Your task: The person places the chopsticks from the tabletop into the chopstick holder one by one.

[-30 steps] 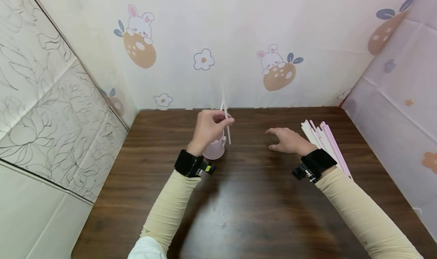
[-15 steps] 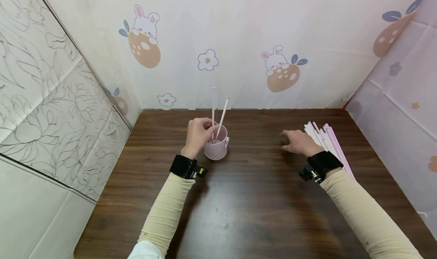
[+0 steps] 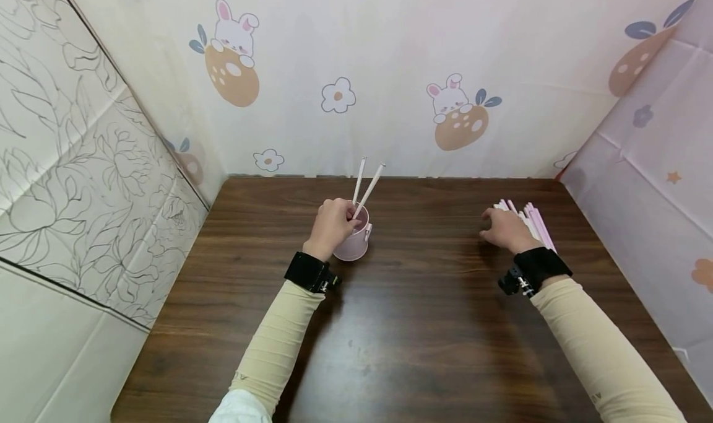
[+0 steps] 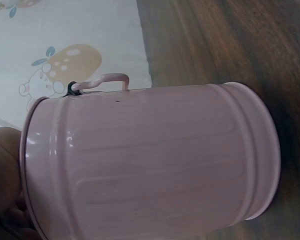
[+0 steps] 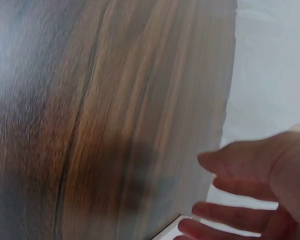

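Observation:
A small pink metal bucket (image 3: 352, 247) with a side handle stands upright on the table. Two slim white straws (image 3: 370, 189) lean to the right out of its mouth. At the rim, my left hand (image 3: 331, 226) pinches a straw low down, its fingertips partly inside the bucket. In the left wrist view the pink bucket (image 4: 150, 160) fills the middle, and only part of the hand shows. My right hand (image 3: 505, 230) hovers by the bundle of white and pink straws (image 3: 536, 226), partly covering it. Its fingers (image 5: 235, 215) are apart and hold nothing in the right wrist view.
Dark wood table (image 3: 412, 324) with its far edge against a patterned cloth backdrop (image 3: 390, 51). Another cloth hangs along the right side. A white panel with line-drawn flowers (image 3: 83, 132) borders the left.
My left hand has brought a straw into the bucket, and its top now leans right. The right hand has moved right, up to the straw bundle.

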Demonstrator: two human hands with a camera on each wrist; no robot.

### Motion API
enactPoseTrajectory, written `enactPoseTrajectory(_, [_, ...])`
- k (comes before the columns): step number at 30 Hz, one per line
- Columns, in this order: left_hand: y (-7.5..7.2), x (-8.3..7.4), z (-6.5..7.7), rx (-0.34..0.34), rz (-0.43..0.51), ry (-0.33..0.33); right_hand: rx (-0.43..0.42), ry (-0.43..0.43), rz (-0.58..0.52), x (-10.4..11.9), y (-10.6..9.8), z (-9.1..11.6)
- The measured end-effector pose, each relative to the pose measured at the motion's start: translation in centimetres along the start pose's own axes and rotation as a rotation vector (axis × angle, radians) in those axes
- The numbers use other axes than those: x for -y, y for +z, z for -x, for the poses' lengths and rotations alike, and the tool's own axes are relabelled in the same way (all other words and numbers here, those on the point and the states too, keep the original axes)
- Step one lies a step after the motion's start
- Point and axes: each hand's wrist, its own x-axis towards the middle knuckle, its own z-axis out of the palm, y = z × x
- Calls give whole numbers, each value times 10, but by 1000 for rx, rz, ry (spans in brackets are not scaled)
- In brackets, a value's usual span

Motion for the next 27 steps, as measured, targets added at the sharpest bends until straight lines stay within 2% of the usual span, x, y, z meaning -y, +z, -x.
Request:
enactPoseTrajectory(7, [-3,-4,-5,97,-71,-36,-124,127,6,-23,2,-8])
enactPoseTrajectory(10, [-3,-5,-6,118,-85,-42,-171,163,8,-37,6,-12])
enactPoseTrajectory(14, [-2,-6,-7,134,-89,-43,-232,170,25,-49,11,-15])
enactPoseTrajectory(20, [-6,-5,-7,163,-53,-28,-301,165,23,-45,13,-16])
enactPoseTrajectory(23, [-11,-9,-5,119,-10,-4,-301,165,36,-43,14,-16])
enactPoseTrajectory(27, [-19,-21,-3,-63,57,83,-290,177,49,-44,16,-16])
